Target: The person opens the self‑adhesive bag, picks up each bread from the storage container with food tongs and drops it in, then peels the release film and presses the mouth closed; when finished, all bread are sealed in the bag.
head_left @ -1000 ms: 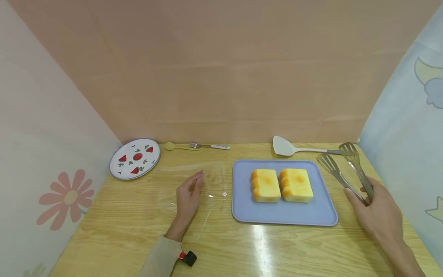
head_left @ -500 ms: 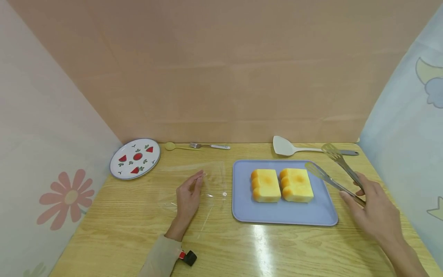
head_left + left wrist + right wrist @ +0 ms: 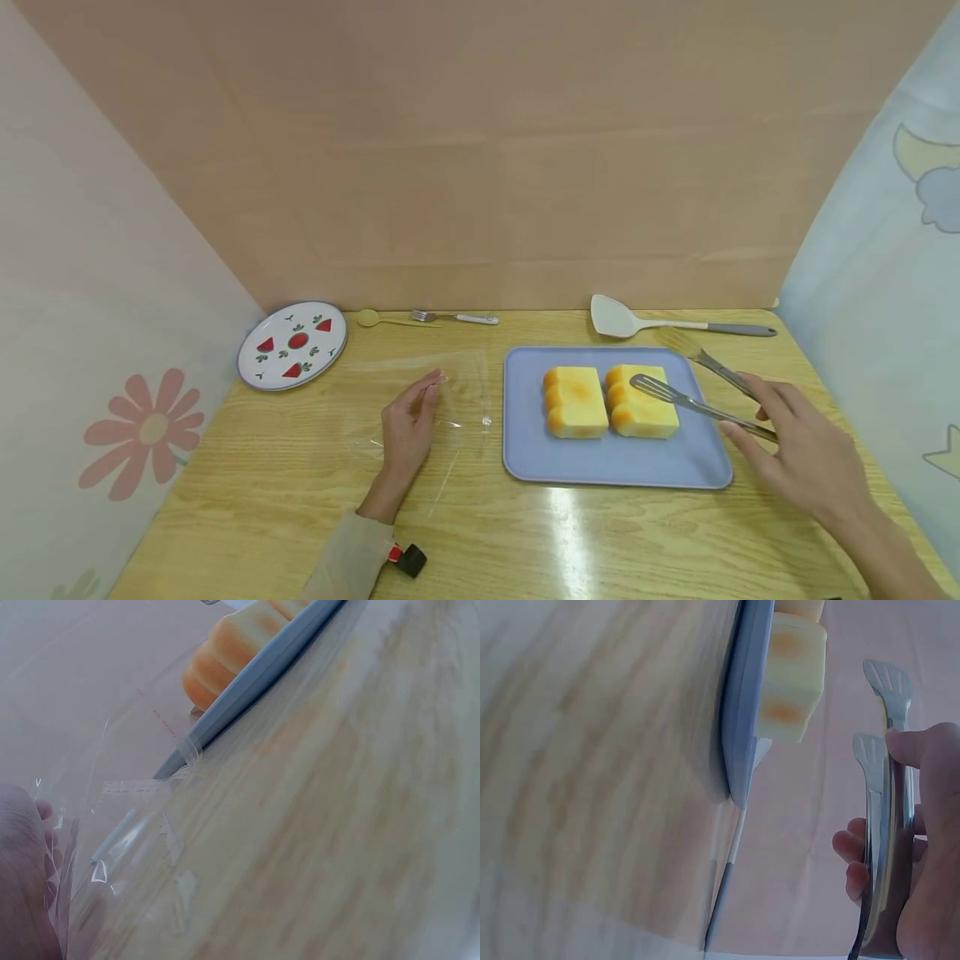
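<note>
My left hand (image 3: 407,425) pinches the edge of a clear plastic bag (image 3: 468,392) lying on the table; the left wrist view shows the bag (image 3: 120,825) beside the fingers. My right hand (image 3: 806,442) grips metal tongs (image 3: 697,406), their two arms apart and holding nothing. The tong heads hang over the right bread piece (image 3: 643,408) and the tray's back right edge; contact with the bread is not visible. Left of it lies another bread piece (image 3: 577,404) on the blue tray (image 3: 600,469). In the right wrist view the tongs (image 3: 889,825) lie between thumb and fingers.
A white spatula (image 3: 615,317) with a grey handle lies behind the tray. At the back left are a plate with watermelon pictures (image 3: 273,362), a yellow spoon (image 3: 369,317) and a fork (image 3: 472,318). Patterned cloth stands at both sides, a plain tan one behind.
My right hand has carried the tongs leftward and turned them, from beside the tray to over the right bread piece. My left hand has stayed on the bag.
</note>
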The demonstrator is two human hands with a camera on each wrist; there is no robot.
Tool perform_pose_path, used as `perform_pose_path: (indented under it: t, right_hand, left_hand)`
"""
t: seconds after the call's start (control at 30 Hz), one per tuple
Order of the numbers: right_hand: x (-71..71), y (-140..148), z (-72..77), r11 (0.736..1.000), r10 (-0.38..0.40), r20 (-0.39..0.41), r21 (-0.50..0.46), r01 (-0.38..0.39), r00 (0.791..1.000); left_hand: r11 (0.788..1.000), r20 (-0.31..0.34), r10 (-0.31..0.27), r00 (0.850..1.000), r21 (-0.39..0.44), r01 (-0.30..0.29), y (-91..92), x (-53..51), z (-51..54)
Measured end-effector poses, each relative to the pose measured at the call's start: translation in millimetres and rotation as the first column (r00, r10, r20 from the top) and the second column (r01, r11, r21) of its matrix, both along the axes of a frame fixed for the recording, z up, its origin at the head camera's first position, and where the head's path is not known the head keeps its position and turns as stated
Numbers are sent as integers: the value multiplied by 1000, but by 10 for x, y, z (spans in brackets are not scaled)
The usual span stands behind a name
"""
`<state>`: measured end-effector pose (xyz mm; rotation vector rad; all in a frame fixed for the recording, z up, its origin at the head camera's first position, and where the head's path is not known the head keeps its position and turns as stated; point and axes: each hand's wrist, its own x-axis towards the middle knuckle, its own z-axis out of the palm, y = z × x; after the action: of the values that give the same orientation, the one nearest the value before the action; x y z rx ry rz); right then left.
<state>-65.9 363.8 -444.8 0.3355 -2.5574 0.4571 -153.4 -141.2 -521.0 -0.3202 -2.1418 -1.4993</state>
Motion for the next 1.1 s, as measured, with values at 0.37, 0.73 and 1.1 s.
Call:
perform_pose_path:
  t: [0.37, 0.73, 1.1]
  right_hand:
    - [-99, 9, 191, 967, 169, 10, 194, -167, 986]
    - [-243, -61, 416, 906, 274, 55, 322, -276, 960]
    - [-416, -183, 545, 833, 370, 102, 403, -379, 923]
  left_hand:
    - [1000, -4, -3, 1000, 8, 3, -1, -4, -12]
    - [1000, 5, -6, 1000, 16, 6, 0, 0, -11]
    - [1000, -5, 2, 1000, 9, -2, 0, -2, -13]
